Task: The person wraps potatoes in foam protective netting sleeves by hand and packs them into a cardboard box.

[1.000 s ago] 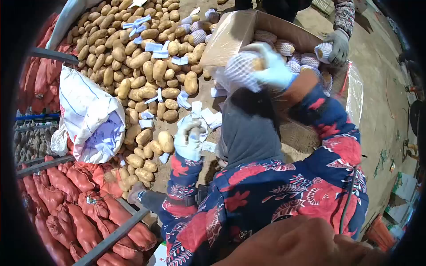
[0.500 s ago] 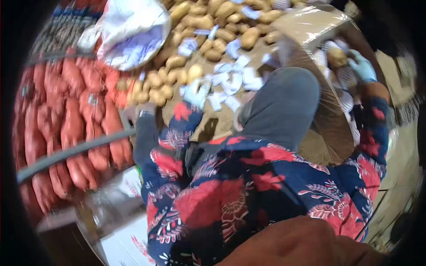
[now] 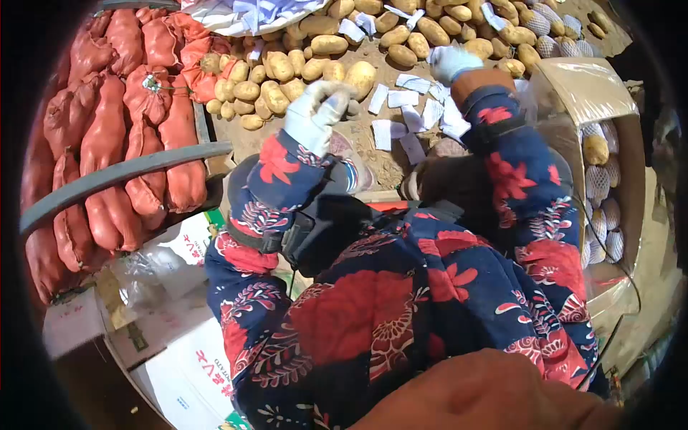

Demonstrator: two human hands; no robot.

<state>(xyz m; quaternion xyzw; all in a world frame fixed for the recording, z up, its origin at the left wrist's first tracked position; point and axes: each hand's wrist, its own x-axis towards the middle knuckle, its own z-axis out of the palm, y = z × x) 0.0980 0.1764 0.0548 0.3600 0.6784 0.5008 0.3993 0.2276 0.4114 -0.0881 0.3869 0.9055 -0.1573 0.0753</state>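
Note:
My left hand [image 3: 319,116], in a pale glove, is held in front of the loose potatoes [image 3: 276,97]. Its fingers curl in towards the thumb; whatever is between them, if anything, I cannot make out. Farther right, my gloved right hand [image 3: 456,64] is over the upper edge of the scattered white foam net sleeves [image 3: 432,113], close to more potatoes [image 3: 433,32]. Its fingertips are partly hidden and blurred. The open carton [image 3: 627,150] at my right holds several potatoes in white foam nets [image 3: 597,183], with a barer-looking potato [image 3: 595,150] among them.
Red mesh sacks [image 3: 107,158] fill the left side behind a grey curved bar [image 3: 122,175]. Printed white cartons [image 3: 190,365] lie at lower left. A white bag of foam sleeves [image 3: 258,14] stands at the top. Netted potatoes [image 3: 548,46] lie beyond the carton.
My right hand has left the potato in the carton and moved left to the foam sleeves. My left hand has lifted and curled its fingers. The view has shifted.

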